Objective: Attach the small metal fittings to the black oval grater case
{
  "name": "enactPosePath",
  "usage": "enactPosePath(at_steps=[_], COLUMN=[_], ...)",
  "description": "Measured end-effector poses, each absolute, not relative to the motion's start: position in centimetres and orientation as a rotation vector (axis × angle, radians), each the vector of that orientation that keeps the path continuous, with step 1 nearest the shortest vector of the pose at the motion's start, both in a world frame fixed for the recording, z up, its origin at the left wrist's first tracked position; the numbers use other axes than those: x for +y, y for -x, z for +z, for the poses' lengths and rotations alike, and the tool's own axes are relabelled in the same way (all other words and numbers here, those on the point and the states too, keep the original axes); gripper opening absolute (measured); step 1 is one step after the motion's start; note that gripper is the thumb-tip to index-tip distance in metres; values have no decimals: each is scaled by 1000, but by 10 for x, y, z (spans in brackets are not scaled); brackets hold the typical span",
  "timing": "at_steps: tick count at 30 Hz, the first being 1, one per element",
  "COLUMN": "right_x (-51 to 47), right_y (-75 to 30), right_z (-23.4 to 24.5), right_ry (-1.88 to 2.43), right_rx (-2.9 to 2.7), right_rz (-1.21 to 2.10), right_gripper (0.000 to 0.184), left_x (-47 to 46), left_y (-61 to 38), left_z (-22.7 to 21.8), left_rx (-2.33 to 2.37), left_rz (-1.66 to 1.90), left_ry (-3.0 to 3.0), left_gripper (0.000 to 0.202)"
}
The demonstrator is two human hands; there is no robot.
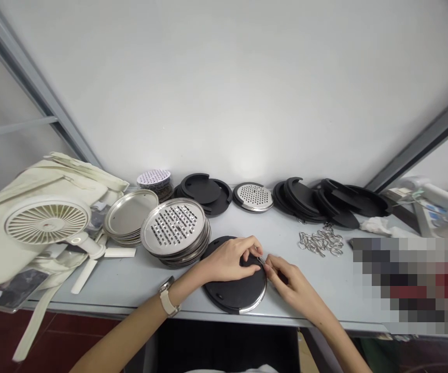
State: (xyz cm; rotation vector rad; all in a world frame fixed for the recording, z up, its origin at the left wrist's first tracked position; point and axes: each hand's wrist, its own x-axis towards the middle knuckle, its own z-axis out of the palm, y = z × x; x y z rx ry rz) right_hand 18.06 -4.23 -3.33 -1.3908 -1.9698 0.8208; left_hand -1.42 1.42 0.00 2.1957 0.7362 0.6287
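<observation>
A black round disc is found lying flat on the worktop, with a steel band seated along its lower rim. The left hand is placed across the upper part of the disc, and its fingers are curled toward the rim; whether a grip is taken cannot be determined. The right hand is positioned just beside the disc, with its fingers pinched on a small metal clip at the rim.

A stack of perforated steel plates is noted just left of the disc, and plain steel dishes are stacked farther left. Black C-shaped pieces are ranged behind the disc. Loose metal rings are piled to its right. A cream fan is located well to its left.
</observation>
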Motion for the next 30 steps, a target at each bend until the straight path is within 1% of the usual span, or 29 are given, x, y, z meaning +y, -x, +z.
enactPosePath(at_steps=[19,25,27,30], right_x=[-42,-42,-41,-41], right_y=[-184,-182,-182,-183], right_z=[-41,-40,-39,-39], right_ry=[1391,1371,1388,1396], right_rx=[-1810,-1825,-1796,-1791], right_rz=[889,922,903,899], right_gripper=[37,35,34,33], left_x=[15,14,13,14], left_y=[15,14,14,15], left_z=[-1,-2,-1,-1], left_rx=[714,726,723,716], left_rz=[583,619,633,671], left_ry=[-2199,-2279,-2286,-2286], left_gripper=[26,26,23,13])
